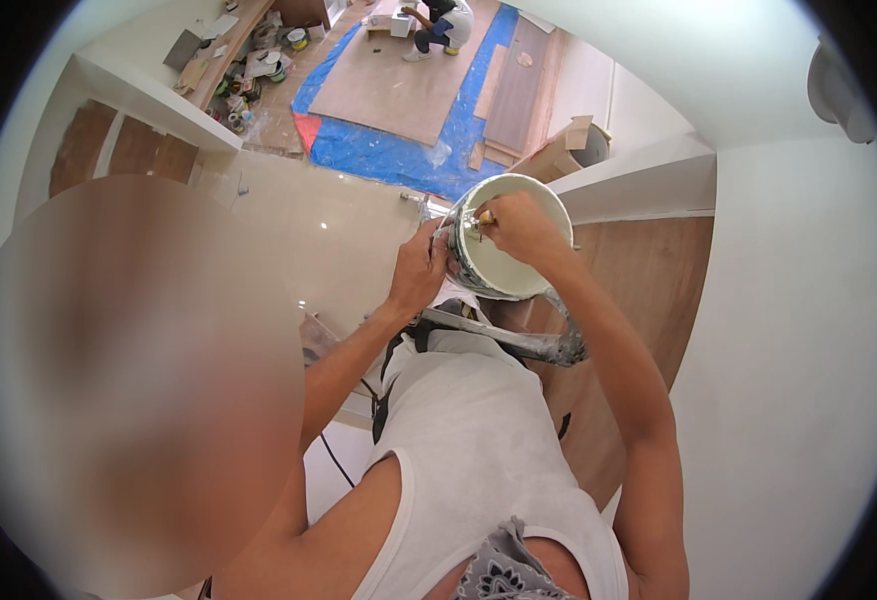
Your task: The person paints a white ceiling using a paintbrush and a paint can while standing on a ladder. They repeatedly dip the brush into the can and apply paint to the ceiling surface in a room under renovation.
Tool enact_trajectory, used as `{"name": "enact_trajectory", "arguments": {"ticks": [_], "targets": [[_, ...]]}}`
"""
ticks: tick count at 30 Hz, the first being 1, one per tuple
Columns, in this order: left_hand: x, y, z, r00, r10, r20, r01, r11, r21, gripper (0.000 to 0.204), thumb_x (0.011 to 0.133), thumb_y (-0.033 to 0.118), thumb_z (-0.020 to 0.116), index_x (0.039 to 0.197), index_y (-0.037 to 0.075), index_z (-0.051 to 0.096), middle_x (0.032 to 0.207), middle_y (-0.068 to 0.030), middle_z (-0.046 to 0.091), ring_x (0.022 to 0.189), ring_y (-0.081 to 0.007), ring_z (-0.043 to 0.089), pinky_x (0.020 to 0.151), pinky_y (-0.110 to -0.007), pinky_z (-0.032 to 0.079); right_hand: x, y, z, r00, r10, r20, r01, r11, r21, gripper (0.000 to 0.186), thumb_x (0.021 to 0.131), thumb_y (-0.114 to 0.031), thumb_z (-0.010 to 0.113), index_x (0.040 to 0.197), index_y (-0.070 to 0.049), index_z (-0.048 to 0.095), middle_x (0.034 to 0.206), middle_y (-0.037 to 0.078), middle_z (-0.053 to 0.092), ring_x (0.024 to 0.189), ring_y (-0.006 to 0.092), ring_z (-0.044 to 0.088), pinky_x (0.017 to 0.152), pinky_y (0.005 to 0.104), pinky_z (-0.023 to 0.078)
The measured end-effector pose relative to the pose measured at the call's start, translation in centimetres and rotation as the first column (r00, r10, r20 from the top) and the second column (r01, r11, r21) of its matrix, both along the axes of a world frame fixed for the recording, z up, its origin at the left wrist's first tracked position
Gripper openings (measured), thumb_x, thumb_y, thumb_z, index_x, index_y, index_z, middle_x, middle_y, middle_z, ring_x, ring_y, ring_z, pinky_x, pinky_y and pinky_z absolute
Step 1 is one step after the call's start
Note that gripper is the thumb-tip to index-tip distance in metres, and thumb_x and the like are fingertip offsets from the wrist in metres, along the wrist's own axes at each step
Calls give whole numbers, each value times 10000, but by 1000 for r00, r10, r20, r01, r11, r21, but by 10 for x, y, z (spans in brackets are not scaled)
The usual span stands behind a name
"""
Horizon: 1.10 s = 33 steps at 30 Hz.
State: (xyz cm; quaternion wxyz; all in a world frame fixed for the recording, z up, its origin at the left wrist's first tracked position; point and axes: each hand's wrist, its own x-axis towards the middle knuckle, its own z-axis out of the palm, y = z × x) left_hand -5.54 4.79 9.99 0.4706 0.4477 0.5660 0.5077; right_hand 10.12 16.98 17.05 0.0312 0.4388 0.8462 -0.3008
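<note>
In front of my body a round paint bucket (511, 284) tips its mouth toward me, its outer wall smeared with dark and white paint. Pale paint or a pale coating covers its inside. My left hand (421, 266) grips the bucket's left side near the rim. Over the mouth, my right hand (523, 228) is closed round a small tool with a yellowish handle (486, 217). The tool's working end is at the inner left wall, too small and covered to tell its kind.
Below the bucket runs a paint-spattered metal ladder part (519, 340). On the floor beyond lie a blue tarp (359, 150) and a large board (399, 95), where another person (447, 25) crouches. A cardboard box (569, 148) stands at right; cans and tools (244, 95) clutter the left.
</note>
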Motion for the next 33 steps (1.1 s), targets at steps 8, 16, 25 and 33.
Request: {"name": "enact_trajectory", "arguments": {"ticks": [8,16,25,33], "targets": [[0,-1,5,1000,18,-12,-19,999,-44,245,1042,108,478,1232,10,599,647,-100,667,575,-183,665,568,-335,515,12,1,28,996,10,-89,-8,1000,29,159,882,-156,706,949,-13,724,897,173,739,820,310,709,763,384,553],[-2,-3,5,1000,-29,1,29,997,-73,298,1076,131,430,1302,-21,551,726,-72,643,615,-121,625,595,-293,520,116,44,68,715,-503,-487,234,827,-511,183,946,-121,699,1053,-107,552,1075,82,727,867,80,633,765,246,534],[-3,-1,-6,1000,-2,-7,2,1000,-27,253,1061,123,451,1248,8,577,652,-97,653,591,-179,653,584,-335,513,147,64,100,723,-508,-468,342,852,-396,264,895,-83,759,1060,-74,555,1015,105,727,867,102,663,754,247,552],[-5,0,1,998,-59,-18,59,998,-28,299,1081,111,414,1299,-58,529,740,-66,622,637,-113,623,587,-294,551,113,65,61,651,-622,-436,531,783,-323,323,862,-257,823,934,-40,596,752,32,651,618,87,623,546,243,534]]}}
